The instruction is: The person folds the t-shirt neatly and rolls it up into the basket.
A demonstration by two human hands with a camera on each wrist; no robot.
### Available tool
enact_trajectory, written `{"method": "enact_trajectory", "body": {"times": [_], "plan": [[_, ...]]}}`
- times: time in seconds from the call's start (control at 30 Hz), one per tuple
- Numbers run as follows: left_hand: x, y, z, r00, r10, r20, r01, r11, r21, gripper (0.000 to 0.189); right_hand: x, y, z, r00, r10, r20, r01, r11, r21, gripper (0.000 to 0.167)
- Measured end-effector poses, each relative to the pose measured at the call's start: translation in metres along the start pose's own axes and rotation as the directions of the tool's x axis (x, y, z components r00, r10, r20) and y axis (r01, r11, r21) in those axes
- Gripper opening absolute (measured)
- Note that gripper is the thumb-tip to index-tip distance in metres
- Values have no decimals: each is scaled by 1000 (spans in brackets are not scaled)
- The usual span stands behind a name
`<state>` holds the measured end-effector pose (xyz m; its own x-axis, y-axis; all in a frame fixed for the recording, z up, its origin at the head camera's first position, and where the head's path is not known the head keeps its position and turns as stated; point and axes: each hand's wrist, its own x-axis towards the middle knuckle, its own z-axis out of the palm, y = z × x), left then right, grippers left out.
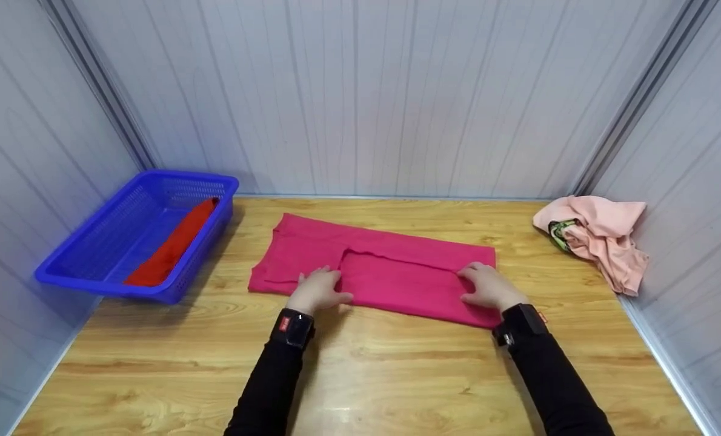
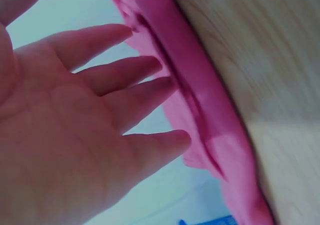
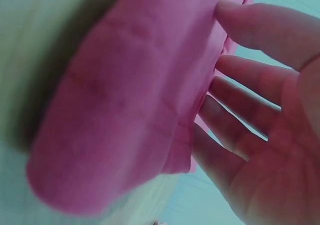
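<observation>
A magenta garment [image 1: 397,281] lies folded into a long strip across the wooden table, with a loose flap edge running along its middle. My left hand [image 1: 317,289] is at its near edge, left of centre. In the left wrist view, the fingers [image 2: 135,97] of that hand are extended and spread, the tips at the cloth. Toward the garment's right end, my right hand [image 1: 491,286] touches the fabric. Its thumb and fingers [image 3: 235,117] are spread and only slightly bent against the cloth in the right wrist view, pinching nothing that I can see.
A blue plastic basket [image 1: 85,235] stands at the left, holding a folded red cloth [image 1: 176,245]. On the right, a crumpled light pink garment [image 1: 603,227] with a green print lies against the side wall. Pale panel walls [image 1: 391,103] enclose the table [image 1: 391,375] at back and sides.
</observation>
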<state>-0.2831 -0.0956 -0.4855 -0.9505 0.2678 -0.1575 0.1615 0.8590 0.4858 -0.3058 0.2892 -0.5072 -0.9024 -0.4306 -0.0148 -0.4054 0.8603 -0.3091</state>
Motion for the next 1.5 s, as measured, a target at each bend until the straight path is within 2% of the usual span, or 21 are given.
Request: {"method": "enact_trajectory", "body": {"times": [0.17, 0.37, 0.5, 0.67, 0.83, 0.97, 1.1, 1.2, 1.33, 1.5], "plan": [[-10, 20, 9, 995, 99, -8, -99, 994, 36, 56, 3, -2, -4, 1000, 3, -4, -3, 1000, 12, 47], [-20, 43, 22, 974, 224, 17, -225, 971, 84, 30, 14, -10, -7, 998, -45, -45, 45, 999, 1, 40], [-22, 57, 32, 958, 286, 39, -288, 948, 133, 28, 27, -19, -8, 994, -82, -68, 82, 997, -1, 38], [-20, 68, 45, 940, 337, 59, -341, 919, 197, 30, 45, -32, -5, 995, -82, -59, 83, 997, 1, 40], [-20, 71, 54, 944, 317, 95, -329, 925, 191, 30, 57, -42, 0, 998, -64, -23, 64, 998, -13, 33], [-18, 71, 56, 948, 295, 122, -314, 931, 186, 30, 61, -44, 6, 999, -29, 16, 29, 999, -36, 35], [-16, 71, 56, 953, 273, 130, -295, 937, 189, 50, 63, -42, 9, 1000, -16, 23, 17, 999, -36, 41], [-15, 70, 56, 955, 269, 128, -289, 938, 192, 61, 62, -41, 9, 999, -33, 14, 34, 999, -27, 41], [-12, 68, 55, 953, 284, 104, -300, 934, 193, 51, 61, -39, 8, 999, -41, 9, 41, 999, -30, 41], [-7, 66, 55, 946, 313, 80, -323, 918, 230, 53, 61, -37, 7, 999, -50, 12, 51, 998, -46, 39]]}}
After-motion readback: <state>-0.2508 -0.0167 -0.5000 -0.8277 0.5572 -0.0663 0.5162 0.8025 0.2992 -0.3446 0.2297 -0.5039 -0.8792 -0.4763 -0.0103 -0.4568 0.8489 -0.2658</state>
